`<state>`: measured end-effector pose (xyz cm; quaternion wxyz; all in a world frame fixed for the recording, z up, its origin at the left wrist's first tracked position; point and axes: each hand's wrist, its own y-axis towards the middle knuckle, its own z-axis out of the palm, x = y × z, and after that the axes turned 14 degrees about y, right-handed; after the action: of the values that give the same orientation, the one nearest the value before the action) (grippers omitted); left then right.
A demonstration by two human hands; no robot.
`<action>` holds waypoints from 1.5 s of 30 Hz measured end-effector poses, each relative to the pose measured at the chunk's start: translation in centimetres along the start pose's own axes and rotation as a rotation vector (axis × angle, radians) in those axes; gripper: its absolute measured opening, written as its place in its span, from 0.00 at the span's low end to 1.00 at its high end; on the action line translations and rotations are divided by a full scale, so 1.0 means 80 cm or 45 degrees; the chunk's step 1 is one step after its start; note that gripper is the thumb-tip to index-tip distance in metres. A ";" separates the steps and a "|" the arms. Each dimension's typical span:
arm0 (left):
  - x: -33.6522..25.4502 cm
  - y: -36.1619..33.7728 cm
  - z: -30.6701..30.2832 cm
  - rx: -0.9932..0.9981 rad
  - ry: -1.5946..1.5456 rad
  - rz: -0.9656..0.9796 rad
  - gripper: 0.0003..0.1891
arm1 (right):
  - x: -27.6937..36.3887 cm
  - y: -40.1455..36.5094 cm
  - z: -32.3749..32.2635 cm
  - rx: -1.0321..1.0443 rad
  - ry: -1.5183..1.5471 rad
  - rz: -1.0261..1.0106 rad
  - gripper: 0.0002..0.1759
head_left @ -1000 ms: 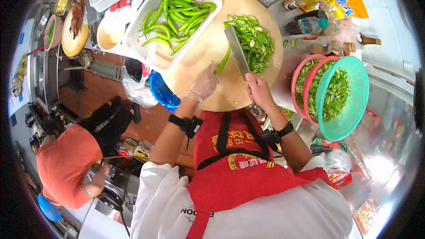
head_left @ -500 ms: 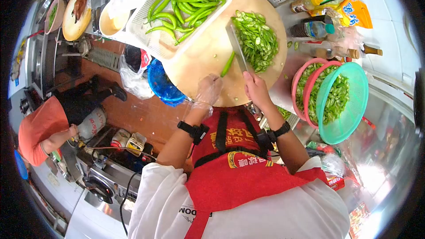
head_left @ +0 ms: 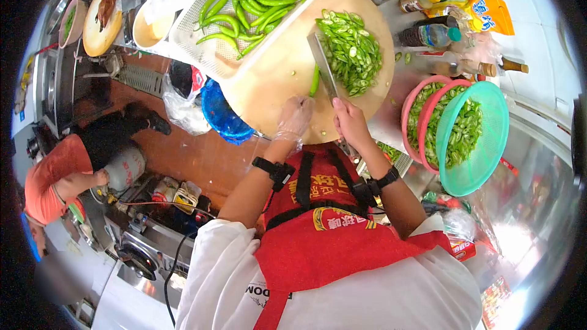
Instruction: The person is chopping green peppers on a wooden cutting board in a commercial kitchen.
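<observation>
A round wooden board (head_left: 257,101) carries a heap of sliced green peppers (head_left: 351,55). My right hand (head_left: 350,121) is wrapped round the handle of a knife (head_left: 323,64), whose blade lies along the left edge of the heap. Left of the blade, a single green pepper (head_left: 315,82) points toward the person, its lower end at the fingers of my left hand (head_left: 296,116). That hand wears a clear plastic glove, and its fingers are closed on the pepper's end. A white basket (head_left: 183,40) of whole green peppers rests on the board's upper left.
Pink baskets (head_left: 408,123) and a green basket (head_left: 498,140) with sliced peppers stand at the right. Bottles (head_left: 428,36) and seasoning bags (head_left: 489,15) are at the upper right. Another person (head_left: 55,174) bends beside a gas cylinder (head_left: 127,165) at the left.
My left hand has shifted slightly right and up, and the single pepper now stands more upright, close to the blade. The knife has moved slightly left. The other person's arm has moved.
</observation>
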<state>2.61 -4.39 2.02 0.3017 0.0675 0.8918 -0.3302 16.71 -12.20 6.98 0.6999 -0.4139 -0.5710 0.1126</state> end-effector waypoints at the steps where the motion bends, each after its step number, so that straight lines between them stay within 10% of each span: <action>1: 0.000 0.002 0.003 -0.014 0.007 0.020 0.17 | 0.005 -0.003 0.002 -0.007 0.015 0.017 0.23; 45: -0.003 0.054 0.004 -0.045 0.189 0.042 0.15 | -0.006 -0.008 0.009 0.155 -0.049 -0.076 0.26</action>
<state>4.34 -1.19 -0.39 0.2412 0.1012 0.9163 -0.3033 15.72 -12.57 7.09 0.7158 -0.3511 -0.5885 0.1343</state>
